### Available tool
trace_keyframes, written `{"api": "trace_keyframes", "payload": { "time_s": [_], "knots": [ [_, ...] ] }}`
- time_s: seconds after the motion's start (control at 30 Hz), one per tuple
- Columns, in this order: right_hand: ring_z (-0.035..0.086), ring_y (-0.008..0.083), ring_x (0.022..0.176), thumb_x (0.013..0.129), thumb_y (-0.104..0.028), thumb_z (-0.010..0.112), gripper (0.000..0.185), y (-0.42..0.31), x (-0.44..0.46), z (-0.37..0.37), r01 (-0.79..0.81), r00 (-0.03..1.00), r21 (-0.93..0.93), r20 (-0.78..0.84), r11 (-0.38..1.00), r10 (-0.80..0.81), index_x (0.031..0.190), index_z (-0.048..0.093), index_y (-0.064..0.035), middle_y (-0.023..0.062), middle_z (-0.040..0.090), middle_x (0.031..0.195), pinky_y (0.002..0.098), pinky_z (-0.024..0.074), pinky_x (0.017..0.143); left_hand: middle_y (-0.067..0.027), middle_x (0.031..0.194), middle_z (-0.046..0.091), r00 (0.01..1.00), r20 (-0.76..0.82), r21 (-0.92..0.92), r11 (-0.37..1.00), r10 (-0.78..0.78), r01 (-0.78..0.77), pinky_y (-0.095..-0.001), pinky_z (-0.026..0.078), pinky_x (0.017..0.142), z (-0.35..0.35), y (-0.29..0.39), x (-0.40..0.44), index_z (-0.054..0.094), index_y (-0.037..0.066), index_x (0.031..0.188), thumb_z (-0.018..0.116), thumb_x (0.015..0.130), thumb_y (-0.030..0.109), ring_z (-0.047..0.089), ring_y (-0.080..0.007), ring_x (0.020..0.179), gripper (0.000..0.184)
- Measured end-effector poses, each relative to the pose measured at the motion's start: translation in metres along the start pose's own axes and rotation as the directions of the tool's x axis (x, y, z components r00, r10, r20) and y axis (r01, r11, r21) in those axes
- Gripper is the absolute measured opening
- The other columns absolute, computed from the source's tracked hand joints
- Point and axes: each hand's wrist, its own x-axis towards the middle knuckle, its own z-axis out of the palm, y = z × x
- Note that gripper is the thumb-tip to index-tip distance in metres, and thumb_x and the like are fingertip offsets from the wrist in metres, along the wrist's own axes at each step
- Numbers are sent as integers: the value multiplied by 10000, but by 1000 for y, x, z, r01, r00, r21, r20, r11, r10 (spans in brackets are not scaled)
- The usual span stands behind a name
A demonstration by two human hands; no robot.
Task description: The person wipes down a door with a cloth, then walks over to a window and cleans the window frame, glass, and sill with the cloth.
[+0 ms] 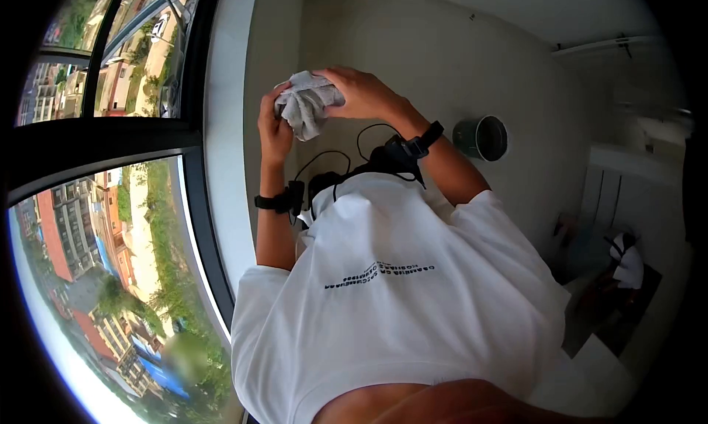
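Observation:
A crumpled light grey cloth (pixel 304 103) is held up between my two hands, in front of my body near the window side. My left hand (pixel 275 129) grips its left edge, fingers bent round it. From the right, my right hand (pixel 358 92) presses on the cloth's upper right part with its fingers closed on it. Folds of the cloth hang down between the hands. Black bands with small devices and cables sit on both wrists.
A large window with a dark frame (pixel 193 77) and a pale sill (pixel 225 129) runs along the left. A round bucket (pixel 480 138) stands on the floor to the right. Farther right, another person (pixel 627 265) is low down beside pale furniture (pixel 608 192).

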Motion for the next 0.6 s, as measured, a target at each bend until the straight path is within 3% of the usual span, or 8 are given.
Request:
{"api": "trace_keyframes", "payload": {
  "time_s": [0.03, 0.13, 0.23, 0.3, 0.4, 0.5, 0.57, 0.6],
  "knots": [
    [672, 311, 1020, 750, -218, 801, 604, 18, 0, 1, -75, 997, -72, 4, 995, 75, 1284, 555, -80, 134, 667, 1160, 422, 551, 854, -163, 1214, 628, 993, 114, 94, 995, 17, -27, -400, 470, 981, 0, -2, 12, 634, 74, 1271, 477, 773, -163, 584, -355, 1101, 574],
    [695, 317, 883, 730, -213, 812, 460, 48, -42, -43, -319, 947, -217, -36, 923, 319, 1124, 609, -92, 109, 708, 950, 424, 553, 752, -150, 1315, 609, 875, 475, 325, 906, 93, -272, -389, 463, 1040, 37, 21, 33, 613, 133, 1341, 482, 812, -179, 567, -326, 1181, 629],
    [695, 332, 832, 733, -206, 804, 341, 69, -80, -81, -461, 887, -286, -150, 840, 436, 1009, 649, -81, 116, 706, 848, 432, 549, 716, -158, 1362, 590, 812, 547, 164, 925, 204, -342, -439, 477, 965, 95, 21, 59, 637, 179, 1327, 502, 785, -173, 559, -375, 1097, 660],
    [694, 343, 815, 751, -215, 796, 272, 47, -76, -70, -562, 826, -253, -227, 788, 517, 939, 671, -63, 137, 703, 834, 440, 548, 710, -175, 1392, 567, 789, 579, 150, 925, 205, -350, -445, 480, 965, 86, 8, 72, 633, 173, 1329, 509, 787, -173, 558, -385, 1140, 655],
    [689, 345, 790, 719, -176, 797, 205, 59, -83, -65, -545, 811, -282, -415, 790, 412, 839, 694, -46, 135, 693, 807, 435, 535, 688, -210, 1425, 533, 780, 583, 96, 935, 226, -342, -451, 492, 954, 103, -7, 94, 626, 149, 1326, 499, 804, -179, 560, -405, 1190, 629],
    [677, 342, 706, 755, -192, 761, 202, 86, -111, -93, -561, 676, -82, -619, 824, 399, 795, 687, -9, 169, 684, 770, 423, 514, 643, -245, 1432, 515, 803, 554, 76, 947, 221, -313, -445, 507, 936, 142, -3, 123, 620, 118, 1314, 465, 832, -190, 577, -425, 1197, 592],
    [646, 317, 642, 790, -192, 723, 215, 96, -118, -104, -642, 483, 203, -642, 739, 596, 795, 675, 17, 182, 661, 717, 416, 493, 615, -248, 1313, 605, 836, 511, 47, 964, 200, -260, -408, 516, 906, 147, -13, 146, 595, 100, 1317, 438, 880, -153, 642, -391, 1106, 528],
    [631, 305, 610, 807, -192, 703, 225, 111, -122, -116, -656, 373, 345, -625, 671, 686, 794, 669, 30, 189, 650, 690, 412, 483, 602, -234, 1248, 632, 839, 537, 120, 977, 85, -176, -395, 517, 887, 157, -23, 166, 587, 97, 1319, 448, 890, -129, 654, -365, 1067, 505]
  ]
}}
